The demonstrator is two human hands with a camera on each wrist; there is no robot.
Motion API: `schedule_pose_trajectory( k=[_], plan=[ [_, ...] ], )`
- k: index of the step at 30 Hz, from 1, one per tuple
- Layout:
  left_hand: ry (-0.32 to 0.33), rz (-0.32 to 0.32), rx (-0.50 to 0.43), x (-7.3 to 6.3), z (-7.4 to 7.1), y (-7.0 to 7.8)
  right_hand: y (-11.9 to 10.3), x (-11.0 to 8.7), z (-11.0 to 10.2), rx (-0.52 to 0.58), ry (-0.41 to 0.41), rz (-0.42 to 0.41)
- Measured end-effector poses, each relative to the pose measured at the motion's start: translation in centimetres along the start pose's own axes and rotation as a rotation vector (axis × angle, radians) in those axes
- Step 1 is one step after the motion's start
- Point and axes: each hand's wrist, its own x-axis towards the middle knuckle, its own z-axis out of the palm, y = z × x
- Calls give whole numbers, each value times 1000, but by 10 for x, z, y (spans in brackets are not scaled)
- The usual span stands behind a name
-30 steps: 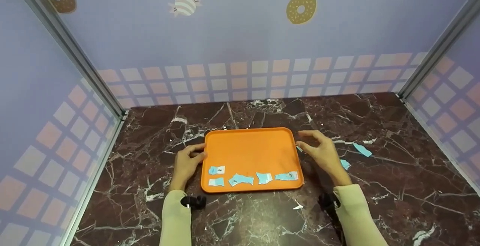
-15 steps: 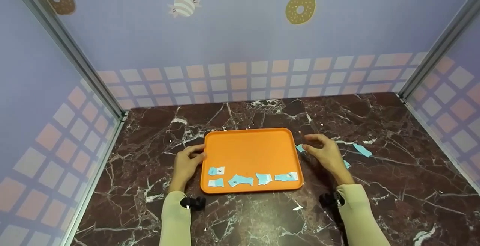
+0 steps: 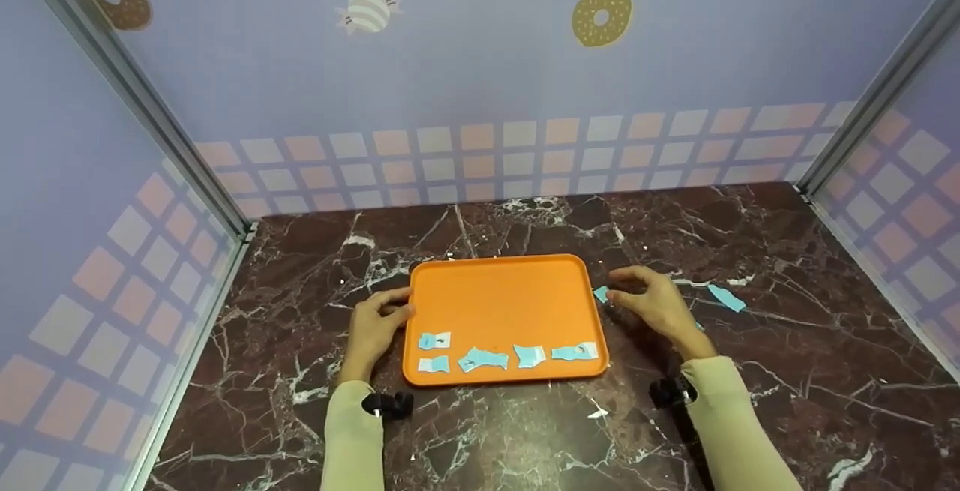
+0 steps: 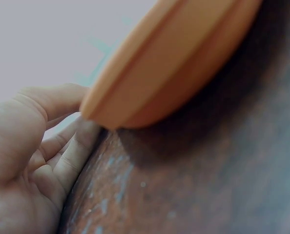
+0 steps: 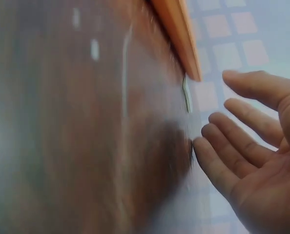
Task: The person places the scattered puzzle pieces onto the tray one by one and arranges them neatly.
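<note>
An orange tray [image 3: 501, 297] lies on the dark marbled tabletop in the head view. At its left rim, the left hand [image 3: 372, 333] grips with thumb and fingertips; the left wrist view shows the thumb [image 4: 62, 100] right at the rim. Just off the tray's right side lies a small torn piece of blue paper [image 3: 601, 294]. The right hand [image 3: 654, 309] is beside this scrap, thumb tip overlapping its edge in the head view. In the right wrist view its fingers are loosely extended, with nothing between them, and the paper scrap [image 5: 186, 95] sits by the tray edge.
Several torn blue-and-white paper pieces lie along the tray's near side, among them a notched one [image 3: 482, 358]. Another blue scrap [image 3: 726, 297] is on the table to the right, and one more is mostly hidden behind the right hand. Patterned panels [image 3: 480, 64] enclose the table.
The right hand has shifted slightly right, away from the tray's rim. More of the blue paper scrap beside the tray now shows. The left hand and tray stay in place.
</note>
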Motion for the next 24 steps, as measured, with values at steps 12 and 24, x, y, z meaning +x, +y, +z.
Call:
schedule_pose_trajectory(
  k=[12, 24],
  plan=[
    [7, 7, 15, 0, 1, 0, 8, 17, -9, -84, -136, -65],
    [10, 13, 20, -1, 1, 1, 9, 27, -6, -176, -178, -149]
  ],
)
